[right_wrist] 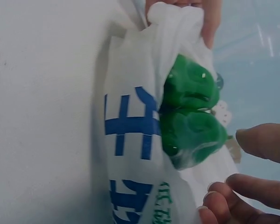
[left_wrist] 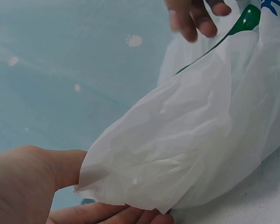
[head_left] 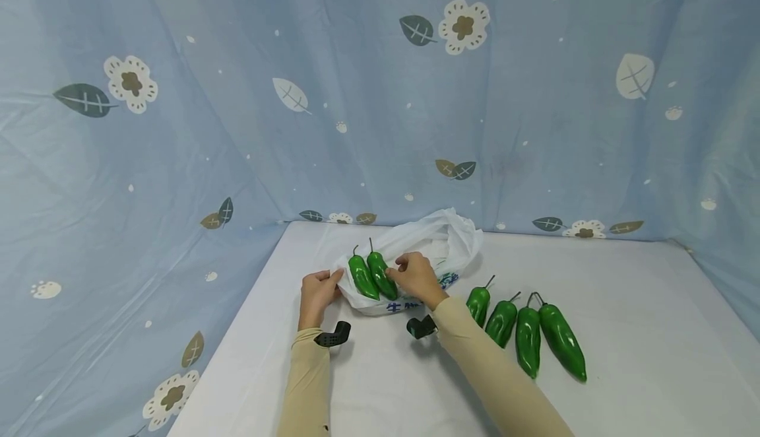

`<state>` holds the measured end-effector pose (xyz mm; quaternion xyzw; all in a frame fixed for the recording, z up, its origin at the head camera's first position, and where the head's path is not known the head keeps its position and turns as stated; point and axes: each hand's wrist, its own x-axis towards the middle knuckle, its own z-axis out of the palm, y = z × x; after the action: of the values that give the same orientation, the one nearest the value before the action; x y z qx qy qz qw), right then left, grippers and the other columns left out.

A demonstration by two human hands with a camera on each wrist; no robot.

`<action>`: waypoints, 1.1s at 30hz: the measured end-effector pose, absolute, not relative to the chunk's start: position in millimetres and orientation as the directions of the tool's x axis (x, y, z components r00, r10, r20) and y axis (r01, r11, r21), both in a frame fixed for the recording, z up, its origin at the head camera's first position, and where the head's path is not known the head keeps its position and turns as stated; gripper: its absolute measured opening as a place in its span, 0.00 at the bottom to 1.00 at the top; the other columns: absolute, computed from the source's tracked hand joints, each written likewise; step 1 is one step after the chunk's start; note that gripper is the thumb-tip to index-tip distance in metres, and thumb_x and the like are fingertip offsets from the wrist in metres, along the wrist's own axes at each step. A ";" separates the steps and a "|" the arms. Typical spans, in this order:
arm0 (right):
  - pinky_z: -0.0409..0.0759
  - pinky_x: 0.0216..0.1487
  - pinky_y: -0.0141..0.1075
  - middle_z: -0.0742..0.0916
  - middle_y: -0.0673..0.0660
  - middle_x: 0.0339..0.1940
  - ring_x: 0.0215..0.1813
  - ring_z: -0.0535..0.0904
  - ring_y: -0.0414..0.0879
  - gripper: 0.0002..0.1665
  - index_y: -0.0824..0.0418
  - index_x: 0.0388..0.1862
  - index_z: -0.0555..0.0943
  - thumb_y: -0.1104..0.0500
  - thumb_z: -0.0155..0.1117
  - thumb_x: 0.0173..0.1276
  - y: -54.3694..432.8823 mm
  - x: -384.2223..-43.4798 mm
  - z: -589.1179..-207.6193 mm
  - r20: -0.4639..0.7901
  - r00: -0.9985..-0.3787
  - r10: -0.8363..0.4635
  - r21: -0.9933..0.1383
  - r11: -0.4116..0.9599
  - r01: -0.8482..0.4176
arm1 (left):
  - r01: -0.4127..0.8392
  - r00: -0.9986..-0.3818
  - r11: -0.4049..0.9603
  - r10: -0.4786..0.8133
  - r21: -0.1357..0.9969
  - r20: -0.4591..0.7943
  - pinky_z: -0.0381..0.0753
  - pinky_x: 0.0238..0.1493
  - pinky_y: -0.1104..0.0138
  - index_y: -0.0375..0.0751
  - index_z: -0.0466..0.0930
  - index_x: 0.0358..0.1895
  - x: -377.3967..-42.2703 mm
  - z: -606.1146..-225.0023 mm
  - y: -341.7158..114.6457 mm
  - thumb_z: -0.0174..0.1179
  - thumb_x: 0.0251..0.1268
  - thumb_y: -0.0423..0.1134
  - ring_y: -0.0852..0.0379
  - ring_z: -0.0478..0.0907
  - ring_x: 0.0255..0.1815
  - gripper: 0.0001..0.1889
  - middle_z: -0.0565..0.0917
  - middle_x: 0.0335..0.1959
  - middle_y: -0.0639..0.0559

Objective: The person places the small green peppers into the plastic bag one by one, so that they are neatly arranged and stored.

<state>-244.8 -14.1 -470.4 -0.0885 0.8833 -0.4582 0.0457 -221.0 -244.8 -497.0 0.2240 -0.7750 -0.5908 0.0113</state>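
A white plastic bag with blue print lies on the table, its mouth spread. Two glossy green chili peppers rest side by side in it, stems pointing away. My left hand pinches the bag's left edge between thumb and fingers, as the left wrist view shows with the plastic stretched from it. Over the bag, my right hand is beside the right-hand pepper. Its thumb and fingers are spread apart with nothing between them.
Several more green peppers lie in a row on the white table, right of the bag; my right forearm partly covers the nearest ones. A blue patterned cloth hangs behind the table and along its left side.
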 end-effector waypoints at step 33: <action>0.80 0.35 0.36 0.88 0.60 0.43 0.41 0.82 0.49 0.21 0.65 0.60 0.85 0.56 0.69 0.73 42.9 -215.2 -417.0 0.217 -0.953 -0.210 -0.835 0.466 -0.293 | -0.335 -0.901 0.216 -0.358 0.917 -0.245 0.87 0.59 0.58 0.24 0.72 0.69 -222.2 -498.7 -245.8 0.62 0.74 0.48 0.43 0.85 0.57 0.32 0.77 0.67 0.29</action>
<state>-215.2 42.9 -417.0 -0.1469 0.8551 -0.4954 -0.0417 -222.2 -245.8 -498.7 0.2223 -0.7796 -0.5854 0.0096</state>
